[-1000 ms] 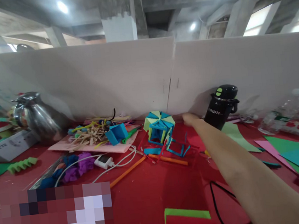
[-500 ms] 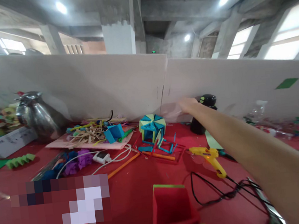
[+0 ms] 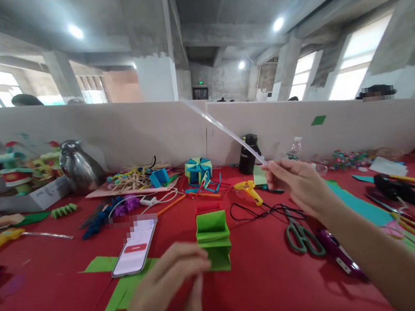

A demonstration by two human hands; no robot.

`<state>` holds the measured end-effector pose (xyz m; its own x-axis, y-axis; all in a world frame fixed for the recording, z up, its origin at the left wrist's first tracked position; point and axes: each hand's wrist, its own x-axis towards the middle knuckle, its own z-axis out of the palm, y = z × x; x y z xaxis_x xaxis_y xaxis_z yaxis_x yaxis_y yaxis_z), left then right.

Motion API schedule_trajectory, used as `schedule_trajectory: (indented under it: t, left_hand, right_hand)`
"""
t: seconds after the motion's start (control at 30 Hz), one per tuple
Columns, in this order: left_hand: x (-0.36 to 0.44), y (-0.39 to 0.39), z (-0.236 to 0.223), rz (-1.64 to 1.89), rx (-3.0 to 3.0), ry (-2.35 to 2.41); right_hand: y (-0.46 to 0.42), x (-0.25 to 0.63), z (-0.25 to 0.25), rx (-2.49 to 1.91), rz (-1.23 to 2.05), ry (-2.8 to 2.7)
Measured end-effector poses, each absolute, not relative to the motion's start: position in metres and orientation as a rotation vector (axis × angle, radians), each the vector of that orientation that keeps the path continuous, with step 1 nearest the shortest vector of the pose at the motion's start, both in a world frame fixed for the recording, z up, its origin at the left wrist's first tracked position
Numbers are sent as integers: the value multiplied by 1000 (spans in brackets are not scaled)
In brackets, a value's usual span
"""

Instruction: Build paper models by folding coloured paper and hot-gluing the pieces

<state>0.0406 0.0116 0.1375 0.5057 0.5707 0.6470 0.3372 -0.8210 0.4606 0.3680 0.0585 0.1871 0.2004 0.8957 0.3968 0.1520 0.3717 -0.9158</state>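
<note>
My right hand (image 3: 287, 179) is raised over the table, its fingers pinching the lower end of a long translucent glue stick (image 3: 227, 129) that slants up to the left. My left hand (image 3: 169, 283), a little blurred, is low in front. Its fingers are bent and apart from the thumb, with nothing visible between them. Just beyond its fingertips stands a green folded paper piece (image 3: 213, 239); I cannot tell if they touch. A red paper part (image 3: 208, 208) shows behind it. The yellow glue gun (image 3: 248, 191) lies farther back, its black cord (image 3: 251, 216) looped on the red table.
Left of centre, a phone (image 3: 135, 247) lies on green paper strips (image 3: 108, 309). Green-handled scissors (image 3: 303, 237) and a purple tool (image 3: 340, 255) lie at right. A blue-and-yellow paper model (image 3: 199, 171), a black bottle (image 3: 249, 156) and a steel jug (image 3: 80, 164) stand near the partition (image 3: 146, 132).
My right hand has drawn back from beside the black bottle and now holds up the glue stick. My left hand has come into view by the paper piece. The view has shifted right.
</note>
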Motion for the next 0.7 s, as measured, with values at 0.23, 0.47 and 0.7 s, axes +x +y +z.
schedule_trajectory:
  t: [0.23, 0.47, 0.7]
  left_hand:
    - [102, 46, 189, 1164, 1771, 722]
    - [94, 55, 177, 1224, 1672, 692]
    - [88, 52, 166, 1151, 1806, 776]
  right_hand:
    - [8, 316, 168, -945, 1048, -1250]
    - [7, 299, 157, -1037, 1005, -1586]
    - [11, 278, 149, -1112, 670, -1627]
